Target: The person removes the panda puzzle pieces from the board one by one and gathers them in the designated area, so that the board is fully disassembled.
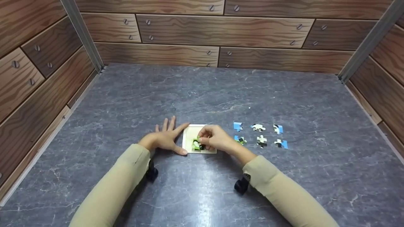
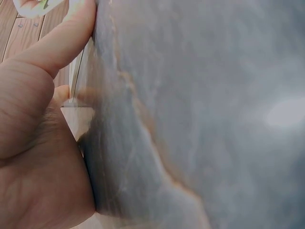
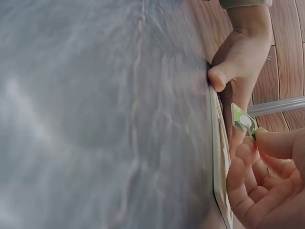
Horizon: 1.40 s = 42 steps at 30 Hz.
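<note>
A pale square puzzle tray [image 1: 188, 134] lies on the table. Spread along its left side is my left hand [image 1: 162, 138], thumb at the near corner and index finger at the far corner. Over the tray, my right hand [image 1: 216, 137] pinches a green jigsaw piece [image 3: 244, 120] with white and black print between thumb and fingers. The right wrist view shows this piece tilted and raised above the tray's edge [image 3: 217, 157]. In the left wrist view, the left thumb [image 2: 62, 43] is straight, near the tabletop. The right fingers hide part of the tray.
Several loose jigsaw pieces lie in two rows right of the tray, among them a blue one [image 1: 238, 126], a black-and-white one [image 1: 261, 141] and a blue-edged one [image 1: 281, 143]. Wood-patterned walls [image 1: 176, 30] border the grey marbled table [image 1: 151, 91].
</note>
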Each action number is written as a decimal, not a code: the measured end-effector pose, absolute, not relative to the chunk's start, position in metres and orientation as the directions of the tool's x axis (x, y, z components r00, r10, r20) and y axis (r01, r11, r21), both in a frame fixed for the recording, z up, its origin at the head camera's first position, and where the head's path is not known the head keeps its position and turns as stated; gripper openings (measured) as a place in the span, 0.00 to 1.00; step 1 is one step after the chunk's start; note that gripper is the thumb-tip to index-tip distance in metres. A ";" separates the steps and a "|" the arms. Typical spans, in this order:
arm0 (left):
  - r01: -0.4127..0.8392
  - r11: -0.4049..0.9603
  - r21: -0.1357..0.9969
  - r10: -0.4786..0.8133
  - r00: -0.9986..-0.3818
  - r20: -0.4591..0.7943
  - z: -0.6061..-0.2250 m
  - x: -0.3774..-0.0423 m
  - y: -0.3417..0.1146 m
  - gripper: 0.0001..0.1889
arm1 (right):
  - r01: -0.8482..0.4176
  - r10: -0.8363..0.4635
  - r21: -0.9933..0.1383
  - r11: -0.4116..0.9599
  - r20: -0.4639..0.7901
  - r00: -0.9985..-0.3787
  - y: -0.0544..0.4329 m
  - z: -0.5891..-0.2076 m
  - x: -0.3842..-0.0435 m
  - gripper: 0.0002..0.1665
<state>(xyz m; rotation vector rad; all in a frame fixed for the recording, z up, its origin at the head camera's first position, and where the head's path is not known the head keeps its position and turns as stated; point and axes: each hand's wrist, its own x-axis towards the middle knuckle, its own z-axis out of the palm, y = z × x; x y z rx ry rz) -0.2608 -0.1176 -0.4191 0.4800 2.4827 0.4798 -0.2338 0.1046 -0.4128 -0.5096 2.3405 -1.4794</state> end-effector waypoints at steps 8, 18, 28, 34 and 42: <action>0.228 0.863 0.451 0.440 -0.776 -0.451 -0.420 -0.261 -0.118 0.60 | -0.117 -0.446 -0.913 0.392 -0.077 -0.892 0.125 -0.405 -0.233 0.07; 0.231 0.857 0.460 0.449 -0.772 -0.449 -0.418 -0.261 -0.119 0.59 | -0.102 -0.419 -0.915 0.391 -0.078 -0.905 0.151 -0.403 -0.230 0.06; 0.232 0.862 0.452 0.444 -0.776 -0.448 -0.418 -0.260 -0.118 0.59 | -0.110 -0.411 -0.902 0.417 -0.079 -0.908 0.181 -0.406 -0.225 0.09; 0.231 0.865 0.446 0.440 -0.777 -0.450 -0.419 -0.261 -0.119 0.59 | -0.113 -0.419 -0.900 0.422 -0.083 -0.904 0.198 -0.406 -0.219 0.11; 0.226 0.865 0.448 0.437 -0.778 -0.452 -0.420 -0.261 -0.118 0.59 | -0.110 -0.409 -0.893 0.436 -0.087 -0.908 0.218 -0.408 -0.214 0.11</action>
